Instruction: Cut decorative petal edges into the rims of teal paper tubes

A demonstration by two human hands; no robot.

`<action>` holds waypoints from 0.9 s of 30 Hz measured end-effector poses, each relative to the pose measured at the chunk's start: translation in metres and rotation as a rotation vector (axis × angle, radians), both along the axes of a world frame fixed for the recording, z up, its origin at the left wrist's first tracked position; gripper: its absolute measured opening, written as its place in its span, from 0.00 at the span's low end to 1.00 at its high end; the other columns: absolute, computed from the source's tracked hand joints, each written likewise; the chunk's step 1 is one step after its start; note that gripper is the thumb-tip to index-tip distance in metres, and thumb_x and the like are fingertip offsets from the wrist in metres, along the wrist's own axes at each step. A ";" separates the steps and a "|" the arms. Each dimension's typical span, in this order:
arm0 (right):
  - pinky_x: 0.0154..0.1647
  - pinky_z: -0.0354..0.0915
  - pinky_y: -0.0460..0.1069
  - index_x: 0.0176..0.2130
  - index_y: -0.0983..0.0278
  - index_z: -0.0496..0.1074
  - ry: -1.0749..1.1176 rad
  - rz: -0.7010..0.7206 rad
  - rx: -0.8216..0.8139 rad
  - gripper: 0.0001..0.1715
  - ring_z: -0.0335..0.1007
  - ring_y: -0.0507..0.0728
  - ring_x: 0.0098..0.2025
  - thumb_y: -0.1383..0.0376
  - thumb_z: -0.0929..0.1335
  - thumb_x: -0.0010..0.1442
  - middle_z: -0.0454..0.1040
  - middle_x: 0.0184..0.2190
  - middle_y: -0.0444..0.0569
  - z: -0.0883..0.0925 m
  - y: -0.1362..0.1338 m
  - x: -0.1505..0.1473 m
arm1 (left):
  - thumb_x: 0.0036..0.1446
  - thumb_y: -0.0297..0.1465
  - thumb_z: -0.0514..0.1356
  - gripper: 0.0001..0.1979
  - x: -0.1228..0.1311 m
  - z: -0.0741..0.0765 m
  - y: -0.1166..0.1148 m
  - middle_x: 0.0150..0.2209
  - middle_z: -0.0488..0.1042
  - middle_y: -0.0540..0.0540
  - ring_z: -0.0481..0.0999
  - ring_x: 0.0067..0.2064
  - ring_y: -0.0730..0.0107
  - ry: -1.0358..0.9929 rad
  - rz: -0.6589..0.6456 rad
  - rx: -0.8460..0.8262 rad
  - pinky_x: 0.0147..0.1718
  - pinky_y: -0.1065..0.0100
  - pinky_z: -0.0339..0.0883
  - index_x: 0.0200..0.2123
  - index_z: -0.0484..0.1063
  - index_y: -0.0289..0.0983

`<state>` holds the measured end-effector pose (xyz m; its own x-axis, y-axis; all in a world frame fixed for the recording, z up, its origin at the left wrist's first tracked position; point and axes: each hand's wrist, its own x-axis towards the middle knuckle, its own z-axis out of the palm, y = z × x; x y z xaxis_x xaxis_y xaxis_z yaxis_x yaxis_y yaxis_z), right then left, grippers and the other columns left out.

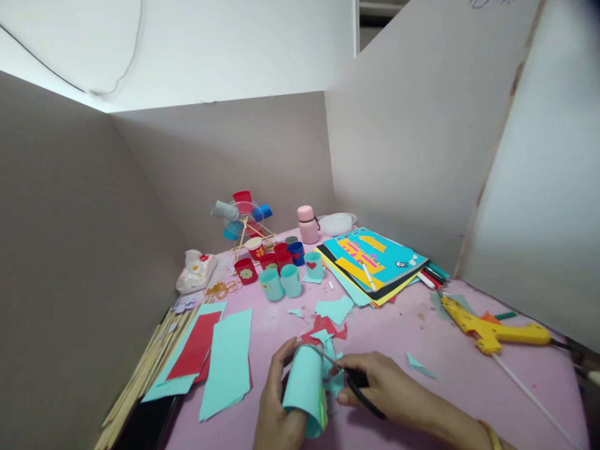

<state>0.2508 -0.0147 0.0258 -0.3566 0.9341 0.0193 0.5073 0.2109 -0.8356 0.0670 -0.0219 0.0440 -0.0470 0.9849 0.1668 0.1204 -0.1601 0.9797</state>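
My left hand (pixel 276 400) is wrapped round a light-blue paper cylinder (pixel 304 381), with some fingers inside its near end. A yellow-green piece shows on the cylinder's right side. In my right hand (pixel 375 381) are black-handled scissors (pixel 357 389), their blades at the far rim of the cylinder. Light-blue paper scraps (pixel 335 382) and red paper scraps (pixel 323 328) lie just beyond and beside the blades. Left of my hands rest light-blue paper strips (pixel 229 362) and a red paper strip (pixel 194 347).
Small paper cups (pixel 272 284) stand mid-table, before a wheel model (pixel 244 219) on sticks. A yellow glue gun (pixel 492 331) lies at right, near stacked coloured paper (pixel 375 259). A pink bottle (pixel 308 225) stands behind; wooden sticks (pixel 135 381) line the left edge. Grey partitions (pixel 225 156) surround the table.
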 end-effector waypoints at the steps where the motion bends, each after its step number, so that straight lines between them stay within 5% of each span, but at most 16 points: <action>1: 0.24 0.51 0.42 0.32 0.60 0.75 0.037 0.016 -0.034 0.08 0.54 0.49 0.25 0.61 0.71 0.50 0.60 0.21 0.36 0.000 0.000 0.001 | 0.49 0.30 0.57 0.19 0.000 -0.001 0.000 0.50 0.74 0.43 0.74 0.48 0.59 0.012 0.004 0.001 0.42 0.68 0.69 0.48 0.68 0.41; 8: 0.23 0.47 0.42 0.26 0.62 0.75 0.039 -0.030 -0.008 0.06 0.48 0.48 0.23 0.62 0.74 0.46 0.53 0.18 0.35 0.002 0.000 0.004 | 0.53 0.32 0.55 0.18 -0.002 -0.002 0.000 0.51 0.73 0.42 0.73 0.51 0.59 0.059 0.001 -0.003 0.45 0.67 0.67 0.49 0.67 0.40; 21: 0.23 0.47 0.43 0.35 0.66 0.74 0.383 0.099 -0.158 0.10 0.48 0.49 0.24 0.63 0.70 0.51 0.55 0.21 0.37 -0.003 0.002 -0.001 | 0.43 0.35 0.63 0.28 -0.009 -0.009 0.007 0.53 0.71 0.39 0.65 0.58 0.52 -0.129 -0.035 0.011 0.51 0.63 0.61 0.51 0.67 0.38; 27: 0.23 0.46 0.43 0.38 0.66 0.74 0.490 0.172 -0.189 0.12 0.46 0.48 0.24 0.61 0.69 0.55 0.55 0.22 0.38 -0.004 0.003 -0.001 | 0.42 0.40 0.65 0.40 -0.011 -0.003 0.007 0.57 0.67 0.38 0.71 0.53 0.46 -0.511 -0.207 -0.366 0.44 0.57 0.66 0.60 0.56 0.44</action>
<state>0.2496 -0.0113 0.0217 -0.4961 0.8662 0.0592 0.0211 0.0802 -0.9966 0.0555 -0.0151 0.0407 0.1646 0.9709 -0.1739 -0.3720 0.2244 0.9007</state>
